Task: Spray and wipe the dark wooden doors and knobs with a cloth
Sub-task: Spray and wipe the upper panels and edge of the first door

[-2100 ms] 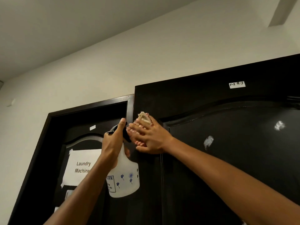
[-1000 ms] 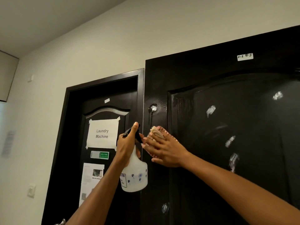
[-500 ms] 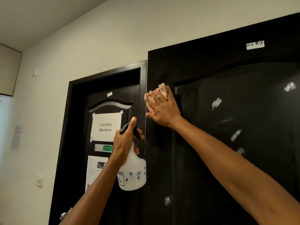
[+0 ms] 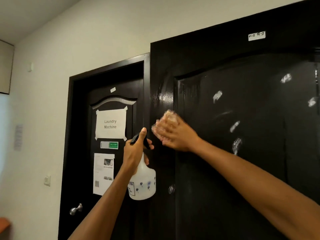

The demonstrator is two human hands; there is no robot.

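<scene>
A light-coloured cloth [image 4: 168, 116] lies flat against the near dark door [image 4: 242, 153], on the left stile just beside the raised panel's left edge. The right hand [image 4: 173, 133] presses it there with fingers spread and fairly straight; hand and cloth are blurred. White smears [image 4: 217, 96] dot the panel to the right, and a white label [image 4: 256, 35] sits near the door's top edge. The left hand [image 4: 136, 152] grips the neck of a translucent spray bottle [image 4: 142, 183], thumb raised on its black trigger head, just left of the door's edge. Further left, a second dark door [image 4: 83, 153] carries a "Laundry Machine" sign [image 4: 110, 124], other notices and a metal knob [image 4: 75, 209].
</scene>
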